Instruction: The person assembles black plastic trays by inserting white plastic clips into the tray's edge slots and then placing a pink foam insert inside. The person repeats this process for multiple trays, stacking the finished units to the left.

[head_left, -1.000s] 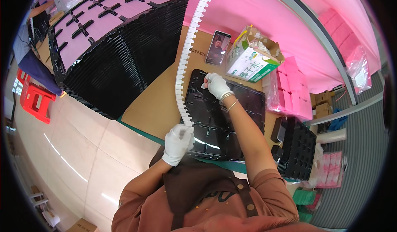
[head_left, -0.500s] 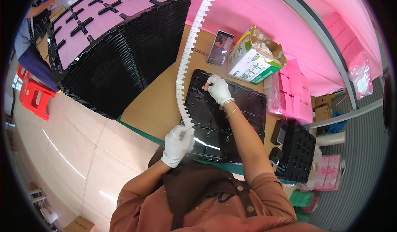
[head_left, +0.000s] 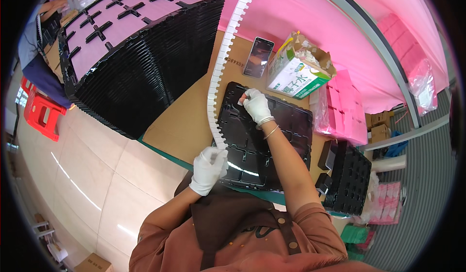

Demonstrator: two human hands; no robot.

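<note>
My left hand, in a white glove, is closed on the lower end of a long white notched strip, which curves up past the far edge of the worktable. Under and beside both hands lies a black plastic tray with shallow compartments. My right hand, gloved with bare fingertips showing, is closed in a pinch over the tray's far left part. A tiny pale bit shows at those fingertips, too small to name. Bracelets circle the right wrist.
A tall stack of black trays stands at left. Beyond the tray are a phone and an open carton. Pink packs and a smaller black tray stack sit at right. A red stool stands left, near another person.
My right hand has shifted very slightly over the tray, and a pale bit now shows at its fingertips. The phone's screen picture has changed. My left hand keeps its place on the strip.
</note>
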